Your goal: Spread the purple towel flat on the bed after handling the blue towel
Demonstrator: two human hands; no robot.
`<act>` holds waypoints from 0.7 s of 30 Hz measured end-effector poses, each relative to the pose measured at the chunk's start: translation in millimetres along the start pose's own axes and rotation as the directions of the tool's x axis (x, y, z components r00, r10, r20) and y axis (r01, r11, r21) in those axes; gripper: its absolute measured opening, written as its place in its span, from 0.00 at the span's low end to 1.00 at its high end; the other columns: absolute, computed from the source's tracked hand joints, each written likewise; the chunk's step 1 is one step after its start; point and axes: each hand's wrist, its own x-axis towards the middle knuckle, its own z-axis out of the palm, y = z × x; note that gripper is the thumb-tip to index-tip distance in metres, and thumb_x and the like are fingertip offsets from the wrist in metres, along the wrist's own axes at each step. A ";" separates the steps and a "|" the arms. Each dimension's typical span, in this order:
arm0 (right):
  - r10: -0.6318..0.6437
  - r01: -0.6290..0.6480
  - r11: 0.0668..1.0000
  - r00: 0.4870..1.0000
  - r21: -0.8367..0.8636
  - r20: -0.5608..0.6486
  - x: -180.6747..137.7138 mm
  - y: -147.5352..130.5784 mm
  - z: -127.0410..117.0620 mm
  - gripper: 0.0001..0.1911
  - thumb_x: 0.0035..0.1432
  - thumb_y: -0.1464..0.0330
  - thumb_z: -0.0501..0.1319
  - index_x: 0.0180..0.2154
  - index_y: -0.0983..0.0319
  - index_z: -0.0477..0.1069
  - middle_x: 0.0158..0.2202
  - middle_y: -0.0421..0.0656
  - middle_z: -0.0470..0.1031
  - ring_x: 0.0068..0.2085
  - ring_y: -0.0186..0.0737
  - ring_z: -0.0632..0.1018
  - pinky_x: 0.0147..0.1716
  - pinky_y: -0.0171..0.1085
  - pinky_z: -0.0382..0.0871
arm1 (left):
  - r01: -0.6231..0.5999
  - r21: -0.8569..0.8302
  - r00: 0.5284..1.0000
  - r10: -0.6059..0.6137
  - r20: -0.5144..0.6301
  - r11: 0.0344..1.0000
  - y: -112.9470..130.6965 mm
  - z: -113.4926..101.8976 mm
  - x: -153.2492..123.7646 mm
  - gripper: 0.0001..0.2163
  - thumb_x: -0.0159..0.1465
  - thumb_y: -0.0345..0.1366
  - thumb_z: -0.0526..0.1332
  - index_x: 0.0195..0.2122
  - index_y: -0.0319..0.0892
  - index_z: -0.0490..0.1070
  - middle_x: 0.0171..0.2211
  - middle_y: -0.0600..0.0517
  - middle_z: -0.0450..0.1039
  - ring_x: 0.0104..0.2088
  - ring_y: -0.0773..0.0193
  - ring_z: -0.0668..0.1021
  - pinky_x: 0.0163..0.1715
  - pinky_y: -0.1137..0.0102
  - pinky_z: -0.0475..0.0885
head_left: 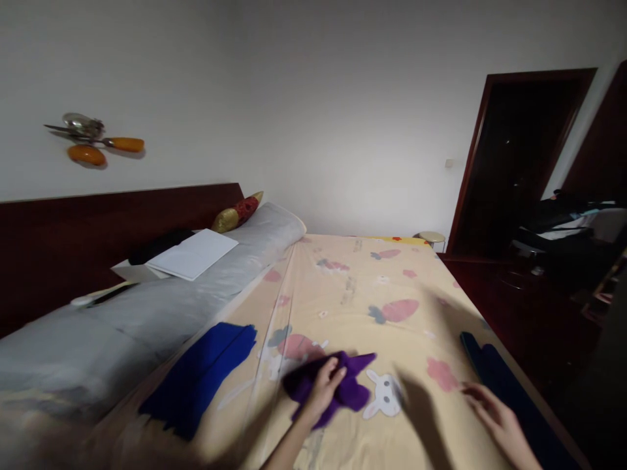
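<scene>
A crumpled purple cloth [353, 385] lies on the yellow bedsheet [372, 294] printed with rabbits and carrots. My left hand [324, 386] rests on top of it with the fingers curled into the fabric. My right hand [494, 418] hovers flat and empty over the sheet near the bed's right edge, next to a dark blue cloth [509, 391] that runs along that edge. A bright blue cloth [200, 375] lies spread on the sheet to the left of the purple one.
A grey bolster [161, 307] runs along the dark wooden headboard [73, 241], carrying a white paper pad [193, 253], a black item and a gold-red cushion [238, 212]. A dark doorway [519, 163], a stool [431, 238] and piled furniture stand at the right.
</scene>
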 end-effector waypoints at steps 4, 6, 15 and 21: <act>-0.196 0.165 0.977 0.945 0.136 0.262 0.1 -77.3 71.0 0.32 0.51 0.56 0.65 0.58 0.53 0.63 0.55 0.47 0.71 0.51 0.54 0.73 0.51 0.52 0.67 | 0.049 -0.324 0.975 0.025 0.221 0.945 33.4 70.6 -48.7 0.28 0.49 0.56 0.65 0.47 0.43 0.73 0.50 0.42 0.76 0.51 0.52 0.75 0.55 0.58 0.66; -0.239 0.213 0.969 0.938 0.129 0.251 -3.4 -103.0 87.1 0.27 0.53 0.59 0.63 0.55 0.53 0.66 0.55 0.47 0.71 0.53 0.55 0.72 0.55 0.53 0.64 | 0.137 -0.494 0.940 0.045 0.338 0.859 54.1 82.4 -66.7 0.28 0.49 0.54 0.67 0.48 0.44 0.72 0.50 0.43 0.75 0.52 0.52 0.75 0.55 0.58 0.66; -0.193 0.202 0.948 0.979 0.245 -0.063 -10.9 -118.1 91.8 0.24 0.53 0.57 0.63 0.52 0.57 0.69 0.53 0.47 0.73 0.54 0.53 0.72 0.54 0.48 0.66 | 0.045 -0.575 0.900 0.216 0.378 0.817 120.7 44.2 -86.8 0.24 0.55 0.52 0.63 0.49 0.45 0.68 0.46 0.45 0.73 0.49 0.55 0.73 0.51 0.62 0.67; 0.020 0.097 0.875 0.972 0.474 -0.236 0.3 -135.3 93.7 0.28 0.53 0.53 0.63 0.52 0.62 0.69 0.50 0.50 0.75 0.51 0.50 0.75 0.52 0.45 0.69 | -0.013 -0.454 0.711 0.328 0.622 0.891 90.1 49.7 -96.2 0.31 0.45 0.45 0.71 0.51 0.47 0.65 0.47 0.49 0.71 0.49 0.53 0.72 0.50 0.59 0.66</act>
